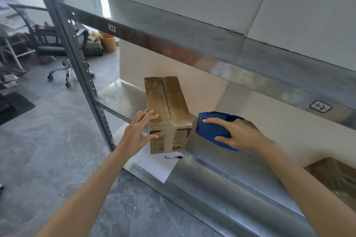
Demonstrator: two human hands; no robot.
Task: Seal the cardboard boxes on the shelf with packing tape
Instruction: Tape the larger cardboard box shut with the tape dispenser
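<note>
A narrow brown cardboard box [169, 106] stands on the metal shelf [221, 165], its top flaps meeting along a lengthwise seam. A strip of clear tape runs down its near end. My left hand [140, 132] rests against the box's near left corner, fingers spread over the top edge and thumb on the front face. My right hand [238, 133] grips a blue tape dispenser [213, 131], whose front end touches the box's near right corner. A second cardboard box [335, 179] lies at the far right on the shelf, partly cut off.
A white paper sheet [159, 167] with two small dark screws [174, 157] lies under the box's front. An upper shelf beam [192, 44] hangs overhead; a grey upright post [81, 67] stands left. Beyond it are an office chair [63, 44] and an orange bin [108, 42].
</note>
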